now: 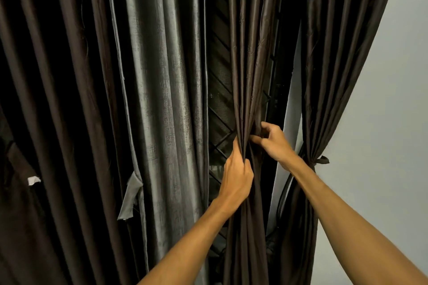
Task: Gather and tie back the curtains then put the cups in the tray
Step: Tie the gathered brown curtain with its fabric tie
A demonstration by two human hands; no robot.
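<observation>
The middle brown curtain hung in the centre of the view, between a shiny grey curtain on its left and another brown curtain on its right. Both hands were on this middle curtain at about half of its visible height. The left grip was clenched round the gathered folds from the left side: the fingers were wrapped over the cloth, and one finger lay straighter, pointing up along a fold. The right grip was a little higher and just to the right, almost touching the left one. Its fingers were curled and pinched the right edge of the same folds, with the thumb pressed against the cloth. Under the two hands the curtain was drawn narrow, and above them it spread wider. Behind it, in the gap to the grey curtain, a dark window grille with slanted bars showed. The brown curtain on the right was already bound with a dark tie, whose knot was just beside the right forearm. A loose grey strip hung from the grey curtain. At the far left hung one more dark brown curtain with a small white tag on it. A pale wall filled the right side.
</observation>
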